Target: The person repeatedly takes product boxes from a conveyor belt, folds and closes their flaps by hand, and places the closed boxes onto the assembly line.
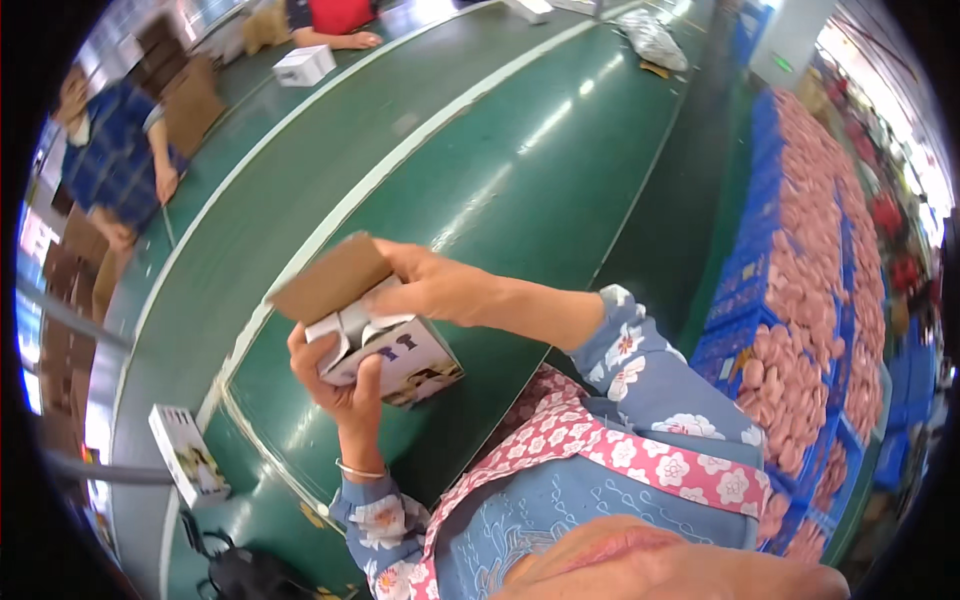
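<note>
Left grip (342, 388), right grip (428, 284) on carton (425, 365)

I've got the box (415, 365) between my left grip (345, 385) and right grip (430, 285), above the near part of the tabletop (490, 235). Second carton (190, 455) sits near left, plastic bag (655, 42) far end, co-worker (115, 150) far left, crates (742, 275) full of parts (785, 385) down the right.

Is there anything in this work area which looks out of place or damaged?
Possibly one thing: a crumpled silvery plastic wrapping lies loose at the far end of the green table, like stray packaging. The open carton held by the left hand and right hand shows no clear damage.
</note>
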Action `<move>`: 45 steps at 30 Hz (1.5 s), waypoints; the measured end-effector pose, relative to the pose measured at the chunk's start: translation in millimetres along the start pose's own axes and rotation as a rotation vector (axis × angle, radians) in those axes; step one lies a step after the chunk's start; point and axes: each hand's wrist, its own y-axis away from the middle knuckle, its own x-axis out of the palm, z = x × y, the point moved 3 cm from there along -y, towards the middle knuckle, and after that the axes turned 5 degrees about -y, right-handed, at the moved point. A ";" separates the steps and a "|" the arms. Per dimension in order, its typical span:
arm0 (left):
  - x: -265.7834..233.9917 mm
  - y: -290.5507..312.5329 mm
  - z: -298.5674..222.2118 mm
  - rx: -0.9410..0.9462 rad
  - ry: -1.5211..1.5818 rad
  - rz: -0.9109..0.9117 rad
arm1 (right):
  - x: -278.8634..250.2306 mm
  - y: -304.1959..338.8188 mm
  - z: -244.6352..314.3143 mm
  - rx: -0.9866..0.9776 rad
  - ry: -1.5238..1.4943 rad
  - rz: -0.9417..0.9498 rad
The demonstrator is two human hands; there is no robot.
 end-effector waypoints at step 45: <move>3.0 -0.3 -18.5 0.030 -0.073 -0.066 | 38.8 19.5 20.7 -0.685 1.311 0.509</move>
